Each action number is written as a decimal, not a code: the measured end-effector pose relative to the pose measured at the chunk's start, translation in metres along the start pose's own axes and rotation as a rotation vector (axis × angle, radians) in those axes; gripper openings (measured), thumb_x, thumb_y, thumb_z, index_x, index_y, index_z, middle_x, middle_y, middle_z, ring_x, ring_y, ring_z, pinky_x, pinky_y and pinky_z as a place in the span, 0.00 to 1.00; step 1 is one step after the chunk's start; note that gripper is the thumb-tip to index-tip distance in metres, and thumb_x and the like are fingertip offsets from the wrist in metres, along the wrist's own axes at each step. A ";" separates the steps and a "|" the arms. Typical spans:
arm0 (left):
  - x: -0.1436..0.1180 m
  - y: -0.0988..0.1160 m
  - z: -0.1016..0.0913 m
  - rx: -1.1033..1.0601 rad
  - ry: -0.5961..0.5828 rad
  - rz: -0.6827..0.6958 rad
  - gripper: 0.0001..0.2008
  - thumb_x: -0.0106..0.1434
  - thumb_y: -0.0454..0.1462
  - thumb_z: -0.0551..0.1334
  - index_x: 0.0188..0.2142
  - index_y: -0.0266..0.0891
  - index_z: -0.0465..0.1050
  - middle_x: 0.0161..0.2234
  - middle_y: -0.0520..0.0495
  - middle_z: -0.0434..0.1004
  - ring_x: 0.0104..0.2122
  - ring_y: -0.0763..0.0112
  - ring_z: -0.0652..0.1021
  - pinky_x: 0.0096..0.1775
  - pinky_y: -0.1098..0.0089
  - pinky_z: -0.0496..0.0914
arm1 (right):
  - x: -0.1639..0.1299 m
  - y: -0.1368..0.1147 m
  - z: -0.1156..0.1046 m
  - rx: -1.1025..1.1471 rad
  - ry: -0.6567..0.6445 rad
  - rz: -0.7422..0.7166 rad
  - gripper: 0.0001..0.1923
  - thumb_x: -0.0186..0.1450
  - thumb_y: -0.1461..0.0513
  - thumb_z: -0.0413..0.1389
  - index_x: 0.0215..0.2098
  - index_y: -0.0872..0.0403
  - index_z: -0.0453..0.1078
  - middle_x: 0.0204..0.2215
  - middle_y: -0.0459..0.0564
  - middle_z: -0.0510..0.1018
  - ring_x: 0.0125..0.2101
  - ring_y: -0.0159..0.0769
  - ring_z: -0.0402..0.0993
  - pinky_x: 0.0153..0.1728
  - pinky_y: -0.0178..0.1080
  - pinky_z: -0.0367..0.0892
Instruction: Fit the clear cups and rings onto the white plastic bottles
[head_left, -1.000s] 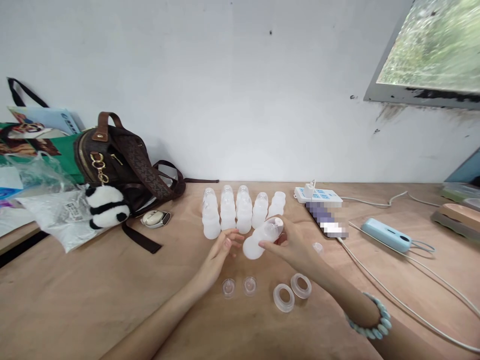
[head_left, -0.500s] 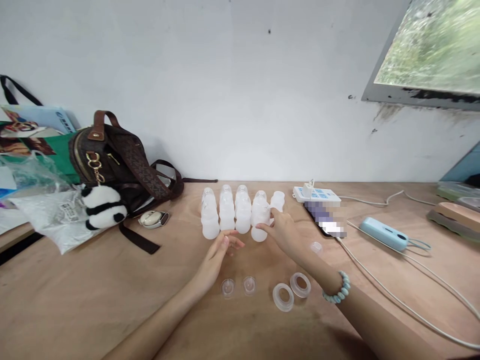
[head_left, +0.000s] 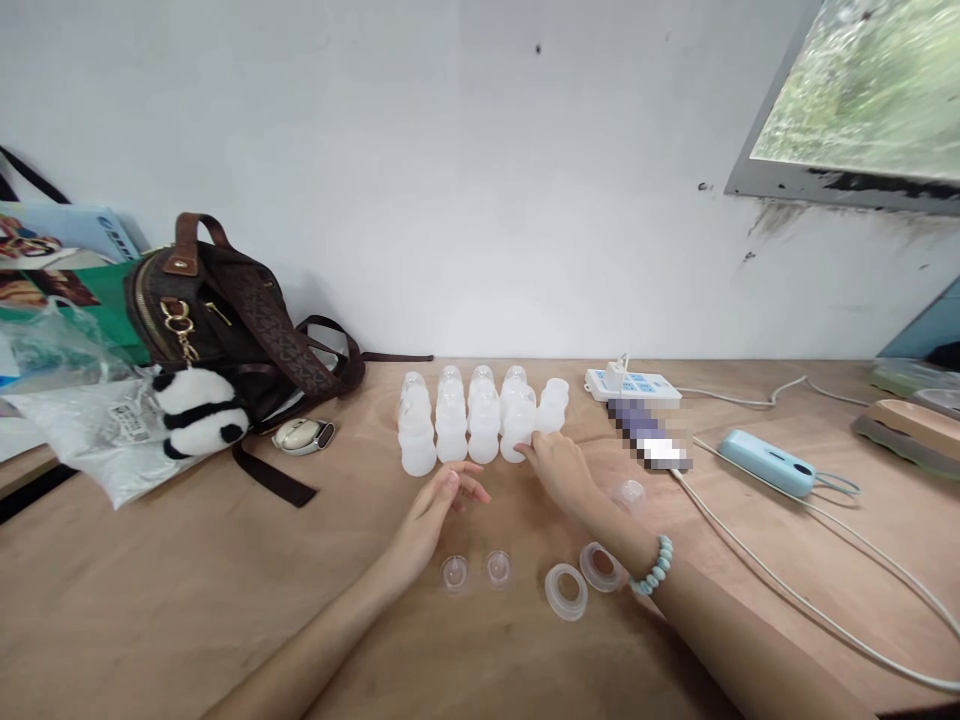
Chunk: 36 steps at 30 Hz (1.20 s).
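Several frosted white baby bottles with clear domed caps stand upright in short rows near the wall. My right hand is at the lower right side of the front right baby bottle, thumb at its front and the other fingers partly hidden. Beside it, a bottle without a dome stands partly behind that hand. My left hand rests in front of the rows, fingers loosely spread and holding nothing. Nearer lie two clear nipples and two translucent rings. A clear dome cap lies right of my right forearm.
At left are a brown backpack with a panda plush, a plastic bag and a computer mouse. To the right lie a power strip, a phone, a light-blue power bank and cables.
The front right bottle has shifted slightly back, into line with the others. My right hand has moved lower along its side. My left hand has barely moved.
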<state>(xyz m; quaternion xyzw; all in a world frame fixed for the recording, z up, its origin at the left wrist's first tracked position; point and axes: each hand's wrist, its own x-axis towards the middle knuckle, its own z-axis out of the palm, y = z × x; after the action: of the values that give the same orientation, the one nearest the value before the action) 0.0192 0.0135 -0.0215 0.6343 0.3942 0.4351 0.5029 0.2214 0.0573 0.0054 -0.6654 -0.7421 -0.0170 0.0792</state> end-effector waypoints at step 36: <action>-0.009 0.042 -0.030 0.604 -0.651 -0.211 0.17 0.46 0.36 0.71 0.36 0.41 0.70 0.34 0.54 0.69 0.34 0.67 0.69 0.34 0.71 0.62 | -0.060 0.018 -0.054 0.058 -0.371 -0.567 0.19 0.51 0.53 0.68 0.35 0.54 0.72 0.34 0.51 0.76 0.38 0.45 0.70 0.36 0.39 0.60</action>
<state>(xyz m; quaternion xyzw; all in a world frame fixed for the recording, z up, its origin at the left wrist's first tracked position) -0.0091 0.0064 0.0217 0.8128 0.3871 0.0250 0.4345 0.2504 -0.0070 0.0486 -0.4218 -0.8995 0.1041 -0.0458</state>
